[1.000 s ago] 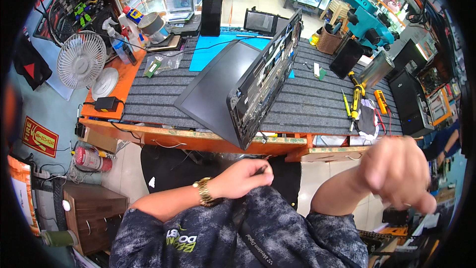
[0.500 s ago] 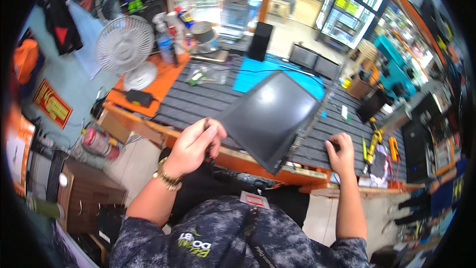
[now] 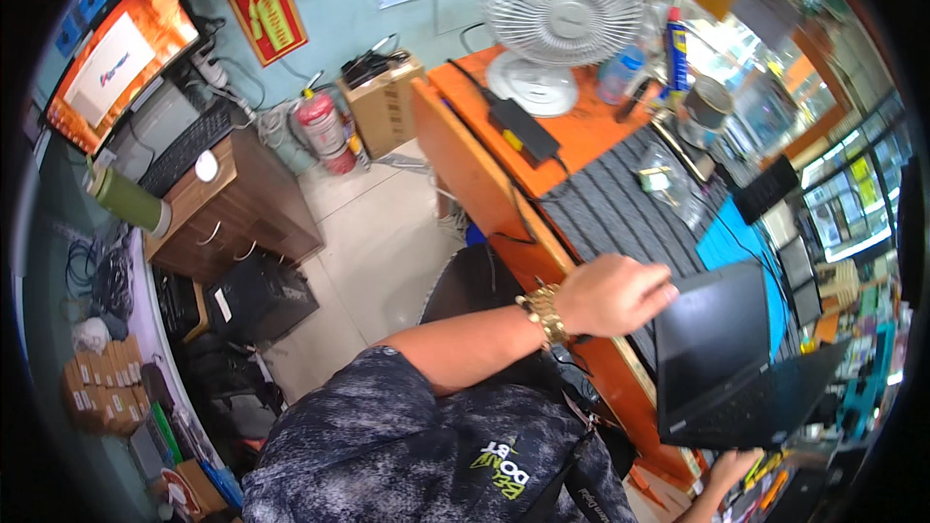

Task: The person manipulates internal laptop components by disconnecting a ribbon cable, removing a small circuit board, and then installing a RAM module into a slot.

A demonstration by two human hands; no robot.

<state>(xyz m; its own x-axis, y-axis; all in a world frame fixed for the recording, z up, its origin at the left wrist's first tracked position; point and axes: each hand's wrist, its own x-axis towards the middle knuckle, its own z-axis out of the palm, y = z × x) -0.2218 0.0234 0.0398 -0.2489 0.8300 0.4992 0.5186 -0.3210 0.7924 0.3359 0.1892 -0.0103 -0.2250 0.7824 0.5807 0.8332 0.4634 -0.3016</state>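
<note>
A black laptop (image 3: 715, 329) stands unfolded on the workbench at the right, its screen and keyboard half both showing. My left hand (image 3: 620, 296), with a gold bracelet at the wrist, is beside the screen's left edge. Its fingers are curled closed, and what they hold, if anything, is hidden. A thin dark cable (image 3: 578, 340) shows just below that wrist. At the lower right, my right hand (image 3: 731, 471) is close to the laptop's near edge; its fingers are too small and partly hidden to read.
A white fan (image 3: 562, 5) and a black power adapter (image 3: 524, 129) occupy the bench's orange end. A striped grey mat (image 3: 620, 196) and blue mat (image 3: 728, 237) cover more of it. Leftward are a fire extinguisher (image 3: 325, 128), a carton (image 3: 385, 107), a wooden cabinet (image 3: 254, 203) and a monitor (image 3: 124, 63).
My view has swung left, bringing the monitor and cabinet into sight and shifting the bench rightward. The laptop's keyboard half now shows. My left hand remains curled near the laptop.
</note>
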